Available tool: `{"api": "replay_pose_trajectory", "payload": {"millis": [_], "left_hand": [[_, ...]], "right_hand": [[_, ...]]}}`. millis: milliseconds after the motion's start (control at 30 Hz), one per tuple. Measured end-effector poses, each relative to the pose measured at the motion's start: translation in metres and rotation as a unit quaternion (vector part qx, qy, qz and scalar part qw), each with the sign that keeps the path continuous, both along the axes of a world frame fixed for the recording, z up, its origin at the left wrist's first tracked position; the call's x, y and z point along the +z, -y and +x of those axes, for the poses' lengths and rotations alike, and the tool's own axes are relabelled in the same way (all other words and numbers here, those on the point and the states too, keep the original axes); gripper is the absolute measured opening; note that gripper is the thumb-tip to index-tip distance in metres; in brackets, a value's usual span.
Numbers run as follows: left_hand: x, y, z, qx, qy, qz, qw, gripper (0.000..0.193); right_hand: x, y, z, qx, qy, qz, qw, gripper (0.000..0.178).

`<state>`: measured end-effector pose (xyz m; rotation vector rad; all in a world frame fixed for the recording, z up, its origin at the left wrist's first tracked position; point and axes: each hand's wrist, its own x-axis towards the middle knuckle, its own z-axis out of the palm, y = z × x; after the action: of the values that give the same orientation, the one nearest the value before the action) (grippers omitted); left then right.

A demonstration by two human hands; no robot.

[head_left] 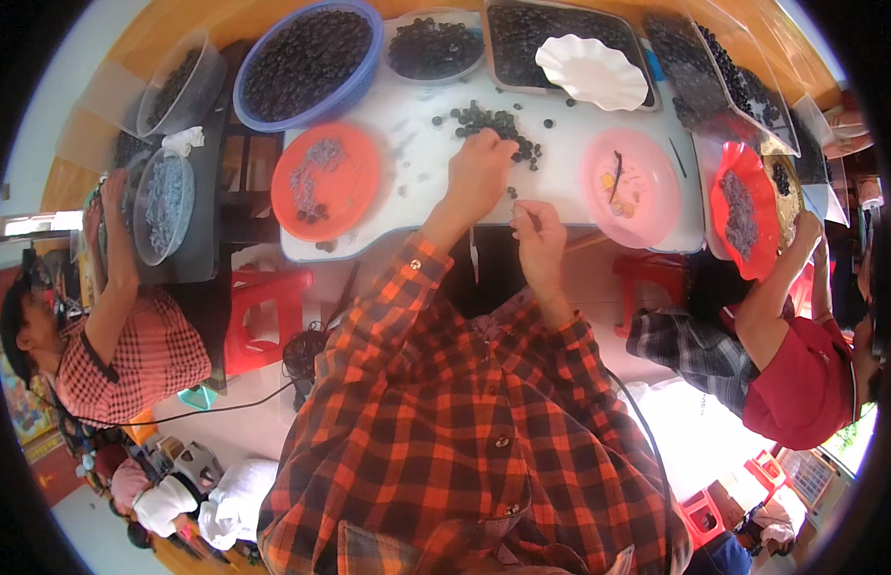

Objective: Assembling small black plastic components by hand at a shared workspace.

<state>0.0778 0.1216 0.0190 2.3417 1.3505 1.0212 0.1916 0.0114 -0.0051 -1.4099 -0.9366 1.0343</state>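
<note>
At the near edge of the bead pile [486, 118] with curled left hand [480, 174], the closer; cannot tell its grip. Pinching bodyward of the pile with right hand [540, 236].

I can read no words, numbers, brands or signs from my remote post: a colourful poster-like panel [35, 407] at far left is bent by the lens and too small to make out, and tiny dark marks [702, 401] on a bright white patch [690, 431] at right are illegible to me.
</note>
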Motion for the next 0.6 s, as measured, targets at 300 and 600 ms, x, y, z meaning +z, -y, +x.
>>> {"api": "replay_pose_trajectory", "payload": {"millis": [300, 600], "left_hand": [[0.003, 0.009, -0.005, -0.072, -0.146, -0.045, 0.986, 0.022], [-0.003, 0.015, -0.036, 0.014, 0.002, -0.073, 0.997, 0.015]], "right_hand": [[0.001, -0.007, -0.001, -0.02, 0.048, 0.007, 0.999, 0.011], [-0.003, -0.009, -0.001, -0.044, 0.012, 0.004, 0.999, 0.01]]}}
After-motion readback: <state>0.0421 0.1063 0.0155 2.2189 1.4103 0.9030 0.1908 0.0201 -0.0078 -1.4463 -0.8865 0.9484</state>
